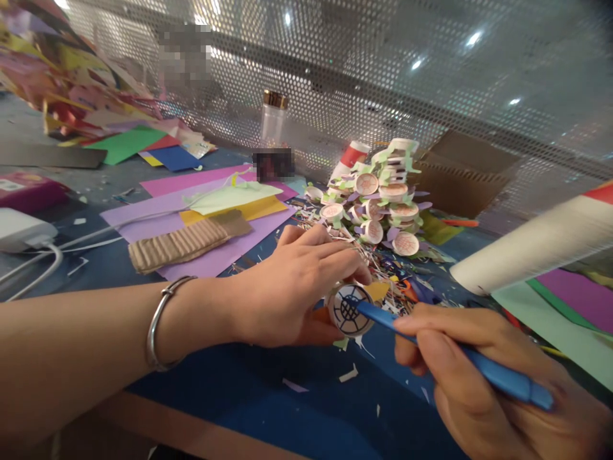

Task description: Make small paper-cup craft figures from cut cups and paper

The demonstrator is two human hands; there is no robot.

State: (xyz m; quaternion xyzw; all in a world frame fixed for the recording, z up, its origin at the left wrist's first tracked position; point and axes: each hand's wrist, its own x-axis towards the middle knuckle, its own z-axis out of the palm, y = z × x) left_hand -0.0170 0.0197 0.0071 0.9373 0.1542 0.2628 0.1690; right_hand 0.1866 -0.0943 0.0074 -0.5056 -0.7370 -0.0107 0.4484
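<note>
My left hand [299, 291] is closed on a small white paper disc [341, 311], thumb below its edge and fingers above. A dark ring and a net of crossing lines are drawn on the disc's face. Wrapped in my right hand [483, 377] is a blue pen [498, 374], and its tip meets the drawn lines near the disc's middle. Beyond my hands stands a heap of similar round paper crafts [390, 204], with reddish net patterns and green and purple paper tabs.
Paper scraps [348, 372] litter the blue table [230, 383]. A corrugated cardboard strip [189, 241] lies on purple paper [143, 217] beside a white cable. At right are a white tube [531, 233] and coloured sheets. Behind stand a clear bottle [274, 121] and a perforated metal panel [335, 57].
</note>
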